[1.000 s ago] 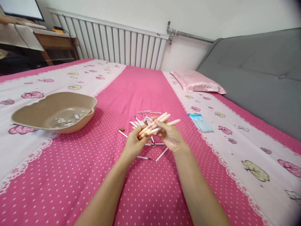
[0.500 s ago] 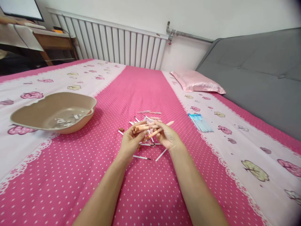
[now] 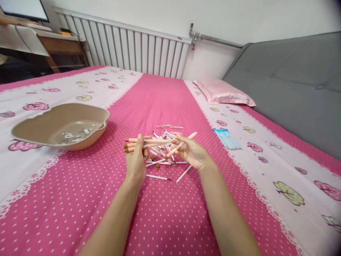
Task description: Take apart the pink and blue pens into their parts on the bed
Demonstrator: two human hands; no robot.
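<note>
Several peach pen barrels with brown ends (image 3: 130, 145) are gripped in my left hand (image 3: 136, 160), pointing left and right out of the fingers. My right hand (image 3: 193, 153) pinches another peach pen barrel (image 3: 172, 152), tilted, its brown end toward the lower left. A longer pale piece also shows at those right fingers. Beneath and between both hands lies a loose pile of pink-and-clear pen parts (image 3: 158, 152), with white refills around it. One white refill with a dark tip (image 3: 159, 177) lies in front. Small brown pieces (image 3: 157, 165) sit among the pile.
At left on the bed stands a beige basin (image 3: 60, 121) holding small white bits. A row of blue pens (image 3: 227, 138) lies to the right. Farther back are a pink pillow (image 3: 223, 92), a grey headboard (image 3: 287, 81) and a white radiator (image 3: 125, 46). Another person's arm rests on the desk.
My left hand has moved left with its bundle of pen barrels, which now stick out farther beyond its fingers. My right hand has shifted slightly right, still holding its barrel.
</note>
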